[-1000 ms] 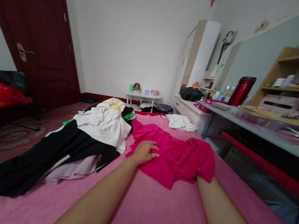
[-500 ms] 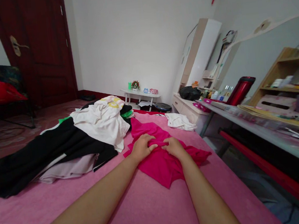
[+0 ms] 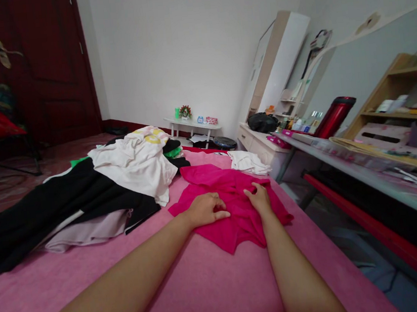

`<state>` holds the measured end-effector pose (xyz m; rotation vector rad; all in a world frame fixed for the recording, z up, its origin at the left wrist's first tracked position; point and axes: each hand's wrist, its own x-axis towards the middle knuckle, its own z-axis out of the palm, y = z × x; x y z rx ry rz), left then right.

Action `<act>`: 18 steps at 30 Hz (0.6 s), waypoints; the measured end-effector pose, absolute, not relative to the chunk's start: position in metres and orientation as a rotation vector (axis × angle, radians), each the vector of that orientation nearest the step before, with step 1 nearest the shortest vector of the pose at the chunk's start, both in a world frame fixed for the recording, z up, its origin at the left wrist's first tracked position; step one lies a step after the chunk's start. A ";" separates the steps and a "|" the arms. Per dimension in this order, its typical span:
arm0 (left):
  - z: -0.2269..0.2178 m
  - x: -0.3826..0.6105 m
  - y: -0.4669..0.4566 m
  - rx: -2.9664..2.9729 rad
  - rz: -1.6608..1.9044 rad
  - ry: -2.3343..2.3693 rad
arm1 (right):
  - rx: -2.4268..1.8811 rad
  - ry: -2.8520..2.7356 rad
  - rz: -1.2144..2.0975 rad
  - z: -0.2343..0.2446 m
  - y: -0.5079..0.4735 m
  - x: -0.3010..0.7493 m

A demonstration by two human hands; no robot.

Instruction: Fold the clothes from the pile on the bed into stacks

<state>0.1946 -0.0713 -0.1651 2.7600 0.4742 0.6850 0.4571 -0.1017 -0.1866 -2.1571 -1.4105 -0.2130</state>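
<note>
A bright pink garment (image 3: 234,227) lies loosely spread and wrinkled on the pink bed cover (image 3: 192,286); its exact kind cannot be told. My left hand (image 3: 207,209) rests over its left part, fingers bent and thumb apart, with nothing gripped between them. On the right part of the cloth is my right hand (image 3: 260,199), thumb and fingers parted above the folds. To the left of the garment is a heap of clothes, with a white top (image 3: 135,163) over black trousers (image 3: 67,195).
A folded white cloth (image 3: 249,161) lies at the bed's far right corner. Along the right side stands a glass-topped desk (image 3: 328,163) with a red flask (image 3: 336,116) and a wooden shelf (image 3: 391,87). A low white table (image 3: 192,125) is by the wall.
My hands have moved apart and let go of the pinched middle of the pink garment, which now lies flatter. The view has shifted slightly.
</note>
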 end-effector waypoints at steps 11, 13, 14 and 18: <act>-0.176 0.195 -0.081 2.809 0.699 0.620 | -2.202 -1.373 -0.083 -0.188 -0.101 0.442; -0.177 0.194 -0.081 2.799 0.729 0.874 | -2.181 -1.358 -0.105 -0.187 -0.102 0.440; -0.177 0.193 -0.080 2.775 0.741 1.029 | -2.165 -1.352 -0.124 -0.187 -0.103 0.438; -0.175 0.188 -0.070 2.692 0.717 1.353 | -2.153 -1.377 -0.192 -0.185 -0.105 0.433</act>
